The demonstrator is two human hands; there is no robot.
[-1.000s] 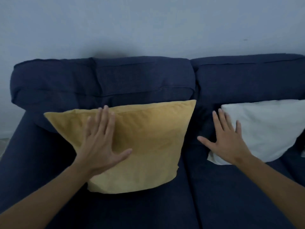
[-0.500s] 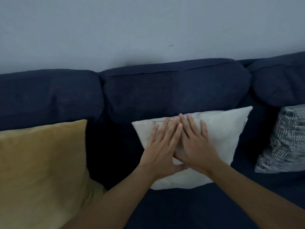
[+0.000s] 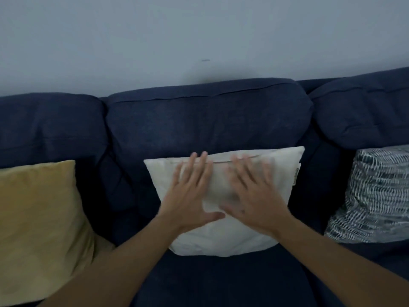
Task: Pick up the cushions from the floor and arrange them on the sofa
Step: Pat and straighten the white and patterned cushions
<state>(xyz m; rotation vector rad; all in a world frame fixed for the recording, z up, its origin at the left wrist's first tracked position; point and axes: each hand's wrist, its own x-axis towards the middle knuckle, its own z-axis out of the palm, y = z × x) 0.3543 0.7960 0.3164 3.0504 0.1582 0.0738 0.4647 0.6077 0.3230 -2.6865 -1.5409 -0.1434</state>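
Note:
A white cushion [image 3: 281,173] leans upright against the middle back pad of the dark blue sofa [image 3: 205,122]. My left hand [image 3: 190,196] lies flat on its left half, fingers spread. My right hand [image 3: 254,196], blurred by motion, lies flat on its right half, fingers apart. Neither hand grips anything. A yellow cushion [image 3: 37,222] stands on the seat at the left. A dark cushion with a white pattern [image 3: 374,196] leans at the right.
A pale wall [image 3: 199,36] rises behind the sofa's back. Bare blue seat [image 3: 221,282] shows below the white cushion, between my forearms. No floor is in view.
The view swung right from the yellow cushion to the white one. My hands, overlapping on the white cushion half a second ago, have spread apart across its face.

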